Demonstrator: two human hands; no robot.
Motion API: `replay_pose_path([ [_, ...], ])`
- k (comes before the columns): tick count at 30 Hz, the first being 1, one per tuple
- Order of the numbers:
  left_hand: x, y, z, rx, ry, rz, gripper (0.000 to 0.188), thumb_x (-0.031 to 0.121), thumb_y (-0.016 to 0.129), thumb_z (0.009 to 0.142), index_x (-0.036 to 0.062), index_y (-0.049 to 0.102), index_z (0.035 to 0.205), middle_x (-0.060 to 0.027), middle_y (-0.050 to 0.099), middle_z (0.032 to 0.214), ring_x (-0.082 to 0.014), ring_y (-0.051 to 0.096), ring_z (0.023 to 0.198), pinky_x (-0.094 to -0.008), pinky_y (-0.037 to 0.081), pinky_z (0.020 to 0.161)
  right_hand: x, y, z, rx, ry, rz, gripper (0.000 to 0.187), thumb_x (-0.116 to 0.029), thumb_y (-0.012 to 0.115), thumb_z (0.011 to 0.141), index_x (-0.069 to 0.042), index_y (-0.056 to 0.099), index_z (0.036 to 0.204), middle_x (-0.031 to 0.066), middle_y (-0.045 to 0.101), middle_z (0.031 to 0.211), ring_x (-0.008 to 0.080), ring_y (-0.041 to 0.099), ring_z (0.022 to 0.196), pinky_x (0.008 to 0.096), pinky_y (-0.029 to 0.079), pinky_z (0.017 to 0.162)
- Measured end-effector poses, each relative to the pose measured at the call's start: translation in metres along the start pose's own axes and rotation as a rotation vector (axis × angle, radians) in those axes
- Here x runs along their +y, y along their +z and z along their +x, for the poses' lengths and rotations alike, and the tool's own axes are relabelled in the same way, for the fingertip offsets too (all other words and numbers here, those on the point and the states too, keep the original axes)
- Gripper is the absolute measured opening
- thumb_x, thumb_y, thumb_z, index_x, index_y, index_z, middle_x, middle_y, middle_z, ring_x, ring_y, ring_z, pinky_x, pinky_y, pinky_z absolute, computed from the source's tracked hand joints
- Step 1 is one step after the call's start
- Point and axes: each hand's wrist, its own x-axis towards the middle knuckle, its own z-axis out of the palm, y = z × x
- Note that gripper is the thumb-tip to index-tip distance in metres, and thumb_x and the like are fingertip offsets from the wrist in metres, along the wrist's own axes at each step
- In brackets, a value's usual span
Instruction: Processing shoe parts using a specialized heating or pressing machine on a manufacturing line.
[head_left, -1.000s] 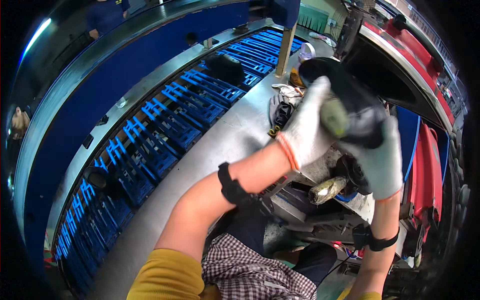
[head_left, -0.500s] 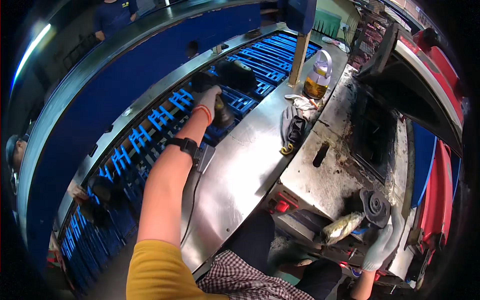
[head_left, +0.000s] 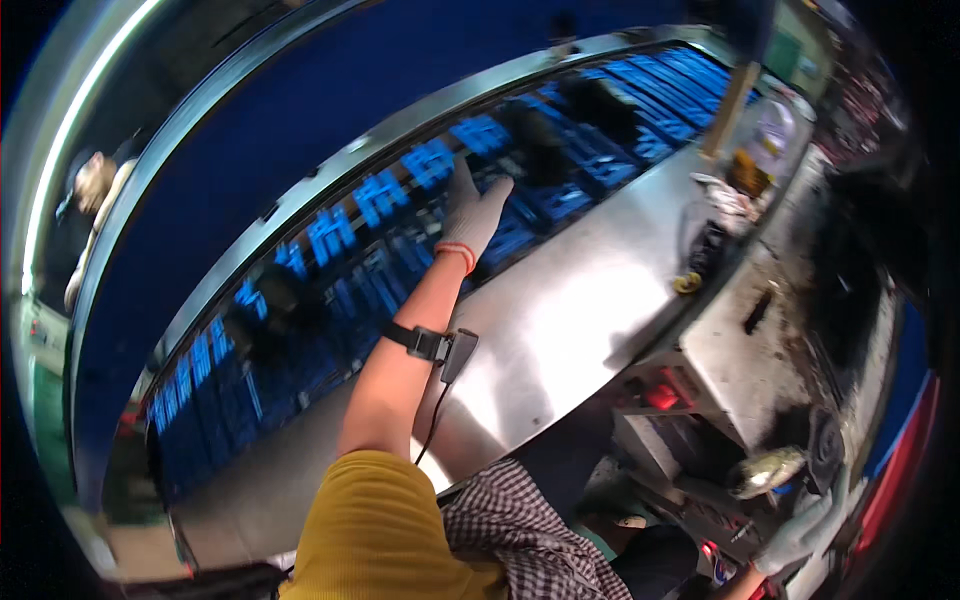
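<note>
My left hand [head_left: 474, 208], in a white knit glove with an orange cuff, reaches over a conveyor of blue-lit slats [head_left: 380, 198]. Its thumb and fingers are spread, with nothing between them. Just past the fingers lies a blurred dark lump [head_left: 535, 140], its kind unclear. My right hand [head_left: 805, 530], also gloved, is low at the right. Its fingers stretch along a dark round ridged part [head_left: 825, 445] and look open, though motion smears them. Beside that part is a pale yellowish, wrapped-looking piece [head_left: 768, 472].
Between me and the conveyor runs a shiny metal ledge [head_left: 560, 330]. At its far right stand a clear handled jug [head_left: 760, 160] of amber liquid and a wooden post [head_left: 730, 108]. A red button [head_left: 660, 396] sits on the machine. Across the conveyor, a person [head_left: 95, 185] is partly visible.
The view has swung, shifting the scene rightward. My left hand has moved left along the conveyor, away from the dark lumps and a brownish shape beside it; its fingers are now spread. My right hand stays beside the round part.
</note>
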Motion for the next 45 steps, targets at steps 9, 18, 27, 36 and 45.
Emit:
replay_pose_path([
  [9,-0.201,-0.278,-0.044,0.872,-0.620,0.803,0.101,0.040,0.089,0.067,0.0006,0.043,0.148,-0.0172,0.066,0.118,-0.0322,0.064,0.106,-0.0467,0.051,0.087,-0.007,0.011,-0.002,-0.048,-0.001,0.168,0.040,-0.011,0.038,0.110,0.010,0.056,0.139,0.0199,0.063,0.139,0.0302,0.061,0.125,0.0378,0.046,0.106],
  [18,-0.183,-0.265,-0.116,0.026,-0.576,-1.122,0.045,0.033,0.068,0.089,0.0059,0.068,0.125,-0.0119,0.074,0.116,-0.0303,0.071,0.105,-0.0468,0.058,0.088,-0.029,0.003,0.001,0.144,0.258,0.279,0.028,-0.001,0.056,0.104,0.008,0.062,0.130,0.0162,0.065,0.128,0.0271,0.062,0.118,0.0387,0.047,0.108],
  [27,0.051,-0.128,-0.165,-0.630,-0.223,-1.426,0.072,0.039,0.060,0.096,0.0008,0.041,0.154,-0.0206,0.051,0.150,-0.0431,0.053,0.133,-0.0519,0.045,0.113,-0.146,-0.022,0.106,-0.671,-0.250,1.031,0.066,-0.016,0.065,0.094,0.004,0.039,0.152,0.0280,0.051,0.143,0.0412,0.050,0.133,0.0436,0.039,0.114],
  [36,0.261,0.019,-0.194,-1.050,0.033,-1.141,0.057,0.041,0.048,0.108,0.0048,0.046,0.152,-0.0112,0.054,0.150,-0.0215,0.055,0.133,-0.0372,0.042,0.114,-0.125,0.014,0.155,-0.549,0.800,1.713,0.071,-0.032,0.059,0.100,-0.002,0.032,0.159,0.0136,0.060,0.138,0.0177,0.066,0.115,0.0351,0.052,0.102],
  [45,0.374,0.012,-0.177,-0.283,1.301,-0.795,0.055,0.012,0.070,0.095,0.0000,0.051,0.146,-0.0192,0.063,0.135,-0.0263,0.061,0.124,-0.0346,0.047,0.106,0.012,0.130,0.213,-0.386,0.559,0.469,0.067,-0.051,0.064,0.086,-0.009,0.063,0.138,0.0261,0.062,0.134,0.0367,0.068,0.115,0.0418,0.056,0.099],
])
